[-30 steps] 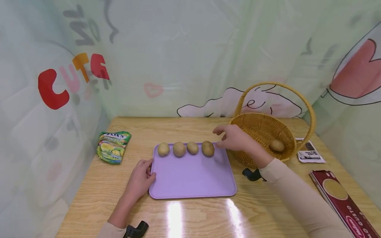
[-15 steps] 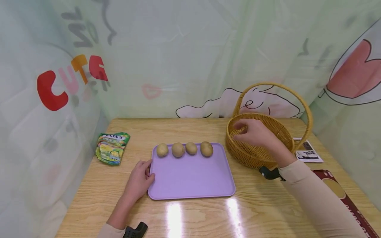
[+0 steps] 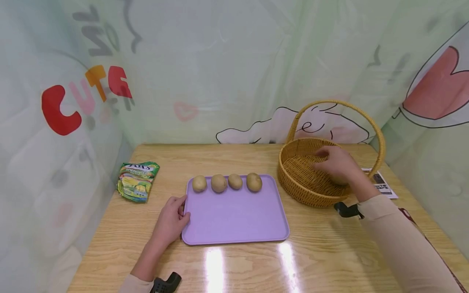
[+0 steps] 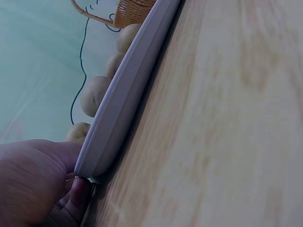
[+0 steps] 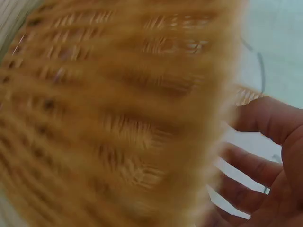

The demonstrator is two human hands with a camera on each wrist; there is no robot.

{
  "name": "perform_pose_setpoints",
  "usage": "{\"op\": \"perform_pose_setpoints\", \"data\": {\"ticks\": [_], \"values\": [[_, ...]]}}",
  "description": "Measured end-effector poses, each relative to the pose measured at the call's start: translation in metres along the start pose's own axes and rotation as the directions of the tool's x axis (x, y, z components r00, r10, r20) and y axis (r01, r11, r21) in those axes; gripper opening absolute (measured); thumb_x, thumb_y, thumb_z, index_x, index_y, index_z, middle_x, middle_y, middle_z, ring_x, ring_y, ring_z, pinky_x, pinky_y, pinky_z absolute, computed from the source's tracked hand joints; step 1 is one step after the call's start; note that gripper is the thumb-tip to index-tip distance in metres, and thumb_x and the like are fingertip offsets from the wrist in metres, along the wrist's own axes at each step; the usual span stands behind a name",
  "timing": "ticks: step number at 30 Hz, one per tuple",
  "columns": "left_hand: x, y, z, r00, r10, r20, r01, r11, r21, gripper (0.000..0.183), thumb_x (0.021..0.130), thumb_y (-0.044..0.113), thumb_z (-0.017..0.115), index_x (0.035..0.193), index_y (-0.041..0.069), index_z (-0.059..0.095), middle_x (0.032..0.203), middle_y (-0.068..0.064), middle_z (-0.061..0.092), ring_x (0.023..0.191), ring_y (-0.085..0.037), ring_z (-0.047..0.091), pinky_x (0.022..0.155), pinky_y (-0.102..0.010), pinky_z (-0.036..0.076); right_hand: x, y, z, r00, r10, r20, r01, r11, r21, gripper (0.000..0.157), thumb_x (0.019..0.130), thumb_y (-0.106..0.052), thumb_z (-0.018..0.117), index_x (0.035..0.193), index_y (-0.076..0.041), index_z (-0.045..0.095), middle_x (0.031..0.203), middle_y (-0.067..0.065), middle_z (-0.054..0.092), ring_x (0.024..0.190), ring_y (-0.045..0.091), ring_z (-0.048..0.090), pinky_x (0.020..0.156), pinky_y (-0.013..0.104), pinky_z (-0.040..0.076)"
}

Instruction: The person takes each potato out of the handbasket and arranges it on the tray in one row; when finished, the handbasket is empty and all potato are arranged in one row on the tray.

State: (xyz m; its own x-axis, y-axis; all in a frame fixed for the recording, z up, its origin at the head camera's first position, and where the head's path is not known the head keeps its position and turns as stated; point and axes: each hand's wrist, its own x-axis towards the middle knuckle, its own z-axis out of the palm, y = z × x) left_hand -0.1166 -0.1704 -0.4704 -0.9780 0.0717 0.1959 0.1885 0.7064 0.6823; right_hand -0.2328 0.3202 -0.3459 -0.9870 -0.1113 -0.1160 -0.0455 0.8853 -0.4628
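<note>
My left hand (image 3: pixel 172 219) pinches the left edge of a lilac tray (image 3: pixel 234 215); in the left wrist view, its fingers (image 4: pixel 71 153) are at the rim. Along the tray's far side sit several potatoes (image 3: pixel 219 183) in a row. My right hand (image 3: pixel 338 165) reaches over the wicker basket (image 3: pixel 307 195), its fingers loosely bent with nothing between them. Beneath that hand, a potato (image 3: pixel 338 181) in the basket is mostly hidden. From the right wrist, the blurred basket wall (image 5: pixel 118 118) fills much of the view, with spread fingers (image 5: pixel 251 165) beyond it.
A green candy bag (image 3: pixel 137 181) lies at the table's left. The basket's tall handle (image 3: pixel 379 142) arches above its bowl. Behind the basket's right side is a white packet (image 3: pixel 382 187). A dark red package (image 3: pixel 407 213) is mostly covered by the right sleeve.
My right hand has moved right, from beside the last potato on the tray to over the basket's right part. The left hand has stayed at the tray's edge.
</note>
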Motion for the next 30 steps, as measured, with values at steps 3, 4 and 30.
{"op": "perform_pose_setpoints", "data": {"ticks": [3, 4, 30], "values": [[0.000, 0.000, 0.000, 1.000, -0.007, 0.005, 0.007, 1.000, -0.002, 0.055, 0.080, 0.002, 0.073, 0.131, -0.008, 0.056, 0.090, -0.006, 0.051, 0.071, -0.011, 0.048, 0.060, -0.025, 0.044, 0.001, 0.011, -0.001, 0.999, 0.050, 0.012, -0.050, 0.998, -0.024, 0.066, 0.088, -0.040, 0.069, 0.133, 0.006, 0.051, 0.133, 0.031, 0.046, 0.119, 0.049, 0.045, 0.096, 0.063, 0.036], [0.000, 0.001, 0.000, 1.000, -0.009, 0.005, 0.009, 1.000, -0.003, 0.055, 0.080, 0.002, 0.073, 0.131, -0.008, 0.056, 0.090, -0.006, 0.051, 0.071, -0.011, 0.048, 0.060, -0.025, 0.044, 0.001, 0.014, -0.001, 0.998, 0.065, 0.012, -0.064, 0.997, -0.045, 0.066, 0.088, -0.039, 0.069, 0.132, 0.007, 0.051, 0.132, 0.032, 0.047, 0.118, 0.049, 0.045, 0.095, 0.063, 0.037], [0.000, 0.001, -0.001, 1.000, -0.025, 0.017, 0.025, 1.000, 0.004, 0.055, 0.081, 0.003, 0.073, 0.132, -0.007, 0.055, 0.092, -0.006, 0.051, 0.072, -0.012, 0.048, 0.061, -0.024, 0.044, 0.001, 0.028, 0.007, 0.971, 0.208, 0.114, -0.173, 0.950, -0.258, 0.022, 0.082, -0.011, 0.064, 0.097, 0.005, 0.066, 0.090, 0.021, 0.061, 0.074, 0.033, 0.055, 0.058, 0.042, 0.046]]}}
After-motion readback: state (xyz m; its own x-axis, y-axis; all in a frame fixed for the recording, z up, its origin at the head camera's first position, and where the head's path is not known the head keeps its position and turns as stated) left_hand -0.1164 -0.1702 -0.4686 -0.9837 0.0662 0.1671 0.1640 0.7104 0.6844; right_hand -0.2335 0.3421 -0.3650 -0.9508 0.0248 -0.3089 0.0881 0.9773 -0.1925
